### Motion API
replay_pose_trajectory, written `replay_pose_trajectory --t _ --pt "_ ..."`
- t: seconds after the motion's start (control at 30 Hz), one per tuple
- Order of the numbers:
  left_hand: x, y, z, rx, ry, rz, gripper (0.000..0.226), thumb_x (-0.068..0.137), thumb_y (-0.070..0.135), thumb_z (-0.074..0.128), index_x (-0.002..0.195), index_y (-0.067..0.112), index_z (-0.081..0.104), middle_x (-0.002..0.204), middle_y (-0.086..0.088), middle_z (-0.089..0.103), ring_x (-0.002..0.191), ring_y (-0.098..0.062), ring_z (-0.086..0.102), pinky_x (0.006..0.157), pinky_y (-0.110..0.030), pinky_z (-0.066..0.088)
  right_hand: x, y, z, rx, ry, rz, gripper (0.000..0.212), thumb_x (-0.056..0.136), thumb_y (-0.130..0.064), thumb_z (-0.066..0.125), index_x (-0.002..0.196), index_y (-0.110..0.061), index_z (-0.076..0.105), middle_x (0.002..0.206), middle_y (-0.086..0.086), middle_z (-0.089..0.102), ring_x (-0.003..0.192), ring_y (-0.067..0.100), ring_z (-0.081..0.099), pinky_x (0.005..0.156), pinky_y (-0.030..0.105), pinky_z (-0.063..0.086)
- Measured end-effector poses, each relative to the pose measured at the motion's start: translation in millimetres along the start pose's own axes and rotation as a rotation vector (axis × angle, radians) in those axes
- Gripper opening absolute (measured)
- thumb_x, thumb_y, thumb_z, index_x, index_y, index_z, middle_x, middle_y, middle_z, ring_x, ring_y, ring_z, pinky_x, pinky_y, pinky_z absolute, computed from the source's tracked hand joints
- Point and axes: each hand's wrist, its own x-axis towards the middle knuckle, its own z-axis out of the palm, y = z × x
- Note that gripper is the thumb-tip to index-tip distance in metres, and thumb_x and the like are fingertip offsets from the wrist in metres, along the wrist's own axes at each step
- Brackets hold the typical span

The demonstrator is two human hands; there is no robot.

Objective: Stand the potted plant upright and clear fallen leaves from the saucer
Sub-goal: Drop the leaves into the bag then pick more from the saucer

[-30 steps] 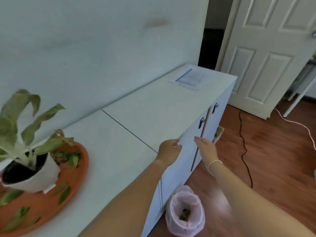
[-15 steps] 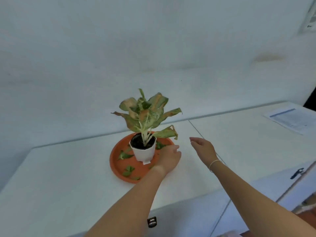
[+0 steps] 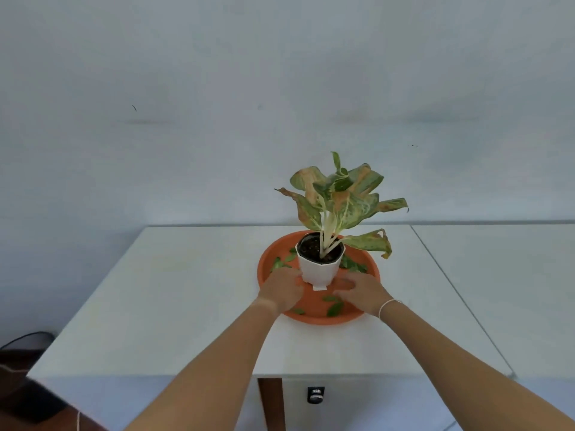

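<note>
The potted plant stands upright in its white pot on the orange saucer. Several small green fallen leaves lie on the saucer around the pot. My left hand rests inside the saucer at the pot's lower left, back towards me, its fingertips hidden. My right hand lies in the saucer at the pot's lower right. Its fingers stretch left towards the pot's base with nothing visible in them.
The saucer sits on a white cabinet top against a pale wall. A seam splits the top to the right of the saucer. A dark handle shows on the cabinet front. A black cable lies low at the left.
My view swung from the door and cabinet front back to face the plant. Both hands moved from beside the saucer into it, one on each side of the pot's base.
</note>
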Motion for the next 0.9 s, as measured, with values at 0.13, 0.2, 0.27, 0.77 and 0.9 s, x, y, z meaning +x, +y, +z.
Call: replay_pose_trajectory --t 0.13,0.2,0.27,0.77,0.9 --pt "8.2 -8.8 -6.8 0.157 -0.102 0.011 0.033 0.087 0.006 0.049 0.113 0.016 0.066 0.112 -0.005 0.068 0.104 -0.026 0.063 0.077 -0.028 0.047 2.5 -1.8 7.8 -0.273 -0.149 -0.017 0.064 0.077 -0.032 0.070 0.137 -0.024 0.048 0.141 -0.002 0.047 0.126 0.018 0.044 0.103 0.027 0.037" --pt "11.8 -7.2 -6.5 0.219 -0.202 -0.017 0.033 0.084 0.014 0.060 0.117 0.015 0.062 0.111 -0.008 0.068 0.105 -0.027 0.063 0.081 -0.031 0.050 4.3 -5.4 12.4 -0.350 -0.161 -0.037 0.063 0.077 -0.029 0.071 0.136 -0.023 0.049 0.143 0.000 0.042 0.130 0.020 0.040 0.107 0.029 0.033" --pt "17.8 -3.9 -1.5 0.310 -0.263 -0.058 0.043 0.079 0.028 0.069 0.119 0.016 0.058 0.114 -0.008 0.067 0.108 -0.026 0.062 0.089 -0.032 0.050 7.7 -9.1 15.2 -0.408 -0.142 -0.053 0.058 0.077 -0.027 0.072 0.132 -0.022 0.055 0.138 0.004 0.044 0.127 0.022 0.042 0.104 0.029 0.035" --pt "31.8 -12.6 19.6 0.143 -0.106 -0.036 0.032 0.088 -0.005 0.042 0.059 0.008 0.050 0.102 -0.028 0.066 0.099 -0.040 0.062 0.083 -0.045 0.050 9.8 -9.1 35.8 -0.321 0.085 -0.069 0.018 0.083 0.000 0.052 0.092 -0.001 0.068 0.111 0.014 0.065 0.102 0.029 0.060 0.084 0.031 0.046" --pt "31.2 -18.5 20.3 0.110 -0.066 -0.030 0.032 0.087 -0.006 0.042 0.063 0.012 0.053 0.087 -0.016 0.063 0.082 -0.023 0.055 0.080 -0.039 0.050 8.3 -6.6 39.7 -0.318 0.115 -0.074 0.018 0.085 0.000 0.047 0.091 -0.001 0.063 0.110 0.015 0.061 0.100 0.028 0.058 0.081 0.032 0.044"
